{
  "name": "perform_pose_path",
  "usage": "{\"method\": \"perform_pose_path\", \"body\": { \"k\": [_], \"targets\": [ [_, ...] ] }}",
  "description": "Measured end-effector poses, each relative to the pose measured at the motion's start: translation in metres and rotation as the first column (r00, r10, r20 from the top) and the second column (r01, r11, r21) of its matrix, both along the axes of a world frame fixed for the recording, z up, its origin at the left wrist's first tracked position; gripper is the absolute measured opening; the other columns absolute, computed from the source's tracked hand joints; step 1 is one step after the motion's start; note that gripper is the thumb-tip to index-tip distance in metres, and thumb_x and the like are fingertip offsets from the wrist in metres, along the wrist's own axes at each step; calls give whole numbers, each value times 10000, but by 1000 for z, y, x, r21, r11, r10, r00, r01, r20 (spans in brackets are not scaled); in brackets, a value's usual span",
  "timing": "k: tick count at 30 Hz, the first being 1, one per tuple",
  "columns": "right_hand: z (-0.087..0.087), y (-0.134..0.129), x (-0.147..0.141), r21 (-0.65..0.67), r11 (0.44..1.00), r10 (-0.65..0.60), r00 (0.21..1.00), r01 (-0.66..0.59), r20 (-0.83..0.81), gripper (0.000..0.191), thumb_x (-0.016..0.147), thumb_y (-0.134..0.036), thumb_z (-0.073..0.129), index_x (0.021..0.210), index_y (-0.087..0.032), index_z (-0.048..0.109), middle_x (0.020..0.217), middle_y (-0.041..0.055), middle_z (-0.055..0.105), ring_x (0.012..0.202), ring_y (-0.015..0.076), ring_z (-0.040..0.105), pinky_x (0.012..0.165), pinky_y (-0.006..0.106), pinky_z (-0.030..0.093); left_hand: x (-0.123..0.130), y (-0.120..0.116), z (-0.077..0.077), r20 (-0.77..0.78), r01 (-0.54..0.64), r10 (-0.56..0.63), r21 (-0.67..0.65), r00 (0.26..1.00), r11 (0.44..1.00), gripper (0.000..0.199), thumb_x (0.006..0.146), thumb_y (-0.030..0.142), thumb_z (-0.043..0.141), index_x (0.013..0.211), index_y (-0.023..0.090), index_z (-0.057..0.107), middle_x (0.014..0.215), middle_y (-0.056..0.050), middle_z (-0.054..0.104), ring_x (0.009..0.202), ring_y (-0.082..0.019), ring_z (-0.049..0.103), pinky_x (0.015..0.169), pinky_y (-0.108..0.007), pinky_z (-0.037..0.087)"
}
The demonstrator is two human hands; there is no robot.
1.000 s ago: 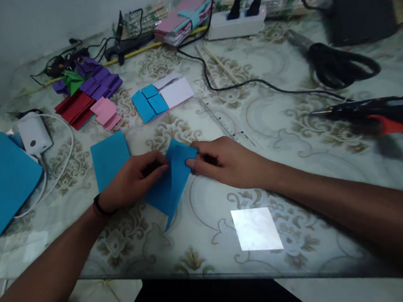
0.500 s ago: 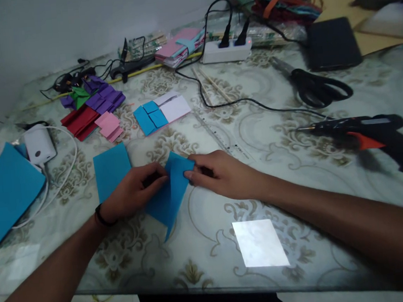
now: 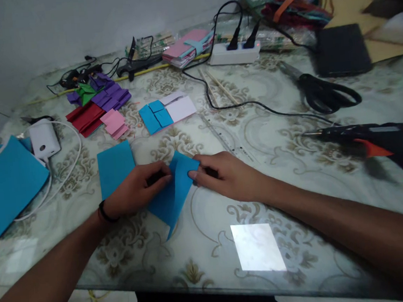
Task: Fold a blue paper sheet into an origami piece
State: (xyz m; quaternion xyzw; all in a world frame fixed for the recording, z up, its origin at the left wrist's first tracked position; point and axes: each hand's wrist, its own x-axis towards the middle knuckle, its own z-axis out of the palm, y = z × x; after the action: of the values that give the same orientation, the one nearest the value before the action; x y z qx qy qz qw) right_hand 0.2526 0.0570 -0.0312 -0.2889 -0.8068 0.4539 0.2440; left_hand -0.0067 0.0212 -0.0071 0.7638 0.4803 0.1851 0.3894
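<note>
A blue sheet (image 3: 182, 178), partly folded over on itself, is held between the two hands above the near-middle part of the patterned table (image 3: 210, 259). Its upper right corner is pinched by the right hand (image 3: 229, 174), with thumb and index finger clamped on the paper. The sheet is touched near its fold by the left hand (image 3: 131, 189); thumb and index tips are brought close together there, but whether paper is gripped between them cannot be told. A dark band (image 3: 106, 212) is worn on the left wrist. A second blue sheet (image 3: 115, 166) is laid flat on the table, partly covered by the left hand. Farther left, a larger blue sheet (image 3: 14, 184) is placed just beside a white device (image 3: 44, 139), to which a white cable (image 3: 80, 146) is joined. Beyond the hands, folded red paper (image 3: 85, 118), folded pink paper (image 3: 115, 125) and a clear ruler (image 3: 223, 137) are noted. Black-handled scissors (image 3: 329, 95) and a glue gun (image 3: 374, 132) are set at right.
</note>
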Motion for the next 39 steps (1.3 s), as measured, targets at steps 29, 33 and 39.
{"method": "perform_pose_path", "body": {
  "k": [29, 33, 39],
  "targets": [
    [-2, 0, 0, 20, 1000, -2, 1000, 2, -9, 377, 1039, -456, 600, 800, -165, 575, 632, -45, 557, 554, 73, 501, 565, 211, 368, 0, 1, -1, 13, 12, -12, 27, 1000, 1000, 207, 1036, 339, 575, 943, 178, 668, 821, 16, 683, 727, -132, 586, 677, -253, 453],
    [-3, 0, 1, 29, 1000, -2, 1000, 3, -22, 378, 1038, -451, 603, 792, -166, 566, 628, -46, 557, 550, 71, 499, 563, 208, 366, -1, 1, -2, 16, 16, -17, 30, 1000, 999, 211, 1044, 344, 576, 944, 181, 665, 834, 12, 684, 737, -133, 589, 679, -255, 457],
    [-2, 0, 0, 48, 999, -2, 1000, 3, -10, 383, 1040, -462, 599, 798, -166, 581, 628, -43, 558, 553, 75, 497, 567, 212, 362, -1, 1, -1, 31, 17, -17, 19, 999, 1000, 196, 1036, 333, 582, 940, 184, 665, 809, 22, 671, 718, -130, 580, 671, -252, 456]
  ]
}}
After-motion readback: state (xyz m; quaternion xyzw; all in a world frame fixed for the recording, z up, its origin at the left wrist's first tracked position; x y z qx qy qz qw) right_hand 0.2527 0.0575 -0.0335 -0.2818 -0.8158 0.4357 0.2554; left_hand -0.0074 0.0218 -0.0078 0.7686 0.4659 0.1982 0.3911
